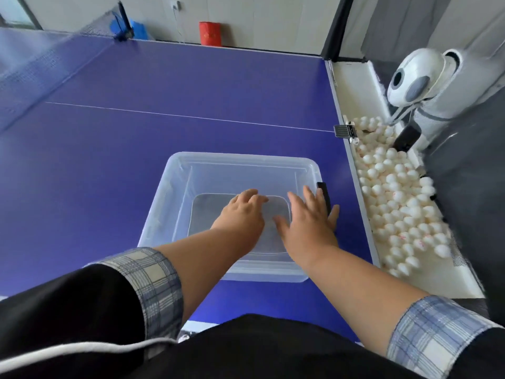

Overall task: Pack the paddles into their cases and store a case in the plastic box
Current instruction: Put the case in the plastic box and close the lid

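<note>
Head view: at the far left a dark mesh net [41,47] stretches over the smooth, matt blue table [136,160], which is crossed by a thin white line. A red boxy thing [210,33] stands at the wall beyond the table. Near the table's front edge sits the plastic box [175,170], clear and glossy, rectangular with rounded corners and a stepped rim. Both forearms come out of turned-back plaid cuffs [153,283] and cross its near wall. The left hand [241,214] is over the box floor with its fingers loosely bent and close together, holding nothing. The right hand [308,222] is just beside it with fingers straight and fanned wide, also holding nothing; whether either touches the floor cannot be told. A narrow black strip [323,195] stands at the box's right rim, partly behind the right fingers. Farther right a small metal clip [345,131] grips the table edge. Past it a white tray [352,86] holds a heap of round white balls [396,192], and a rounded white ball machine [415,77] rises above them.
</note>
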{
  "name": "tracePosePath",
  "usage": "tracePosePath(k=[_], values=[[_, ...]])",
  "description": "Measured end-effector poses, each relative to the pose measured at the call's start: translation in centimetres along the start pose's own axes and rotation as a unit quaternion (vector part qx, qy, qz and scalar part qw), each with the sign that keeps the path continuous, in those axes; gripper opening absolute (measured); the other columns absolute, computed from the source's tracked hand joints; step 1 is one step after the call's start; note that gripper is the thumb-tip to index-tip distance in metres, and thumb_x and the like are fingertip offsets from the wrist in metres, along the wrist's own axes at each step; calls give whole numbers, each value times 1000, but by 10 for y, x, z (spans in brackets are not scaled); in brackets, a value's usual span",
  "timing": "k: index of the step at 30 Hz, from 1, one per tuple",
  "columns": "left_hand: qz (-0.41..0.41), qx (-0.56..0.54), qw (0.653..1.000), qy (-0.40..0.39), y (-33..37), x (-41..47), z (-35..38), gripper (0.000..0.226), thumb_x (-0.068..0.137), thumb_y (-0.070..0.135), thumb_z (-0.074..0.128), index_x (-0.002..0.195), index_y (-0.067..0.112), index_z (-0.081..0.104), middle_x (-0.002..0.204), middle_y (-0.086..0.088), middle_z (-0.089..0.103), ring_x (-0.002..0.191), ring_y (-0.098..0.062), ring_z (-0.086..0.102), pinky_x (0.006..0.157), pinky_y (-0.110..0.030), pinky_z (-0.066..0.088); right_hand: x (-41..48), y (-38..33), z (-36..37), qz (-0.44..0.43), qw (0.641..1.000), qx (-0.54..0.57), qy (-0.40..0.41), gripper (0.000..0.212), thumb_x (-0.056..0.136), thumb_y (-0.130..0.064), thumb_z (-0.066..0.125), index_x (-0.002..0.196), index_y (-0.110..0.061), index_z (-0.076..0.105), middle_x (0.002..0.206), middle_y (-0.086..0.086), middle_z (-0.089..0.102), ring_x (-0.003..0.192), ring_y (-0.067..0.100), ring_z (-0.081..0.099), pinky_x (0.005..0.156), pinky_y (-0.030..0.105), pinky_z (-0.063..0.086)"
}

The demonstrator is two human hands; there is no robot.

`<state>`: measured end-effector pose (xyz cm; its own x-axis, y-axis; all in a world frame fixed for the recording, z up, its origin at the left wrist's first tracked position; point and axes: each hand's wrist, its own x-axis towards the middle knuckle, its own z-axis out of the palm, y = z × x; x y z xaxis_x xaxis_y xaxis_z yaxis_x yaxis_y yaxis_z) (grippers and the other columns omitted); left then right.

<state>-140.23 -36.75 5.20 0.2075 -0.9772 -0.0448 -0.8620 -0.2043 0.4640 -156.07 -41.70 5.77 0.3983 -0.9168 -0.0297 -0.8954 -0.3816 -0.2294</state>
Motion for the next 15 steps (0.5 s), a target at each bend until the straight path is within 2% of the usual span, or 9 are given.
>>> tracePosePath(k=[4, 6, 8, 10, 12, 14, 15], values=[[-33, 70, 997, 21, -80, -30, -39, 44, 99, 27, 43, 142, 33, 48, 157, 1, 32, 145, -22, 24, 118, -36, 15, 18, -79, 9, -69, 996, -20, -47, 68, 96, -66, 32, 156, -36, 22, 169, 2, 6, 155, 27, -10, 119, 61, -4], [-64, 90, 993, 32, -114, -45, -55, 45, 99, 33, 40, 144, 37, 43, 159, 1, 29, 147, -22, 19, 120, -41, 10, 26, -112, 15, -78, 993, -28, -78, 69, 96, -68, 30, 156, -37, 22, 170, 2, 5, 155, 27, -10, 119, 61, -3], [-137, 65, 988, 38, -143, -58, -65, 53, 98, 45, 40, 149, 37, 30, 162, 0, 20, 149, -24, 12, 121, -46, 11, 34, -138, 23, -85, 991, -38, -96, 69, 95, -69, 29, 156, -38, 23, 170, 1, 4, 155, 27, -9, 119, 62, -2], [-261, -58, 963, 20, -163, -61, -75, 77, 90, 56, 51, 154, 33, 15, 161, -1, 19, 145, -29, 25, 113, -47, 28, 43, -159, 30, -85, 990, -47, -99, 69, 94, -70, 29, 155, -39, 24, 169, 0, 5, 155, 26, -8, 118, 62, -2], [-359, -233, 904, -18, -174, -59, -83, 99, 82, 57, 64, 156, 30, 4, 153, -3, 35, 127, -31, 48, 92, -45, 44, 52, -171, 37, -69, 991, -53, -100, 70, 93, -71, 29, 155, -40, 24, 169, -1, 6, 155, 25, -7, 119, 62, -1], [-371, -332, 865, -53, -185, -61, -86, 103, 78, 57, 68, 155, 32, 5, 137, 4, 51, 107, -25, 57, 76, -40, 46, 57, -177, 44, -42, 992, -61, -105, 72, 92, -74, 26, 156, -42, 21, 169, -1, 6, 155, 26, -5, 119, 63, 1], [-357, -358, 861, -54, -191, -64, -87, 99, 75, 59, 68, 154, 33, 15, 126, 11, 57, 99, -19, 60, 71, -37, 48, 58, -178, 48, -32, 992, -68, -105, 73, 91, -75, 22, 156, -43, 17, 170, -1, 6, 155, 26, -4, 119, 63, 2]])
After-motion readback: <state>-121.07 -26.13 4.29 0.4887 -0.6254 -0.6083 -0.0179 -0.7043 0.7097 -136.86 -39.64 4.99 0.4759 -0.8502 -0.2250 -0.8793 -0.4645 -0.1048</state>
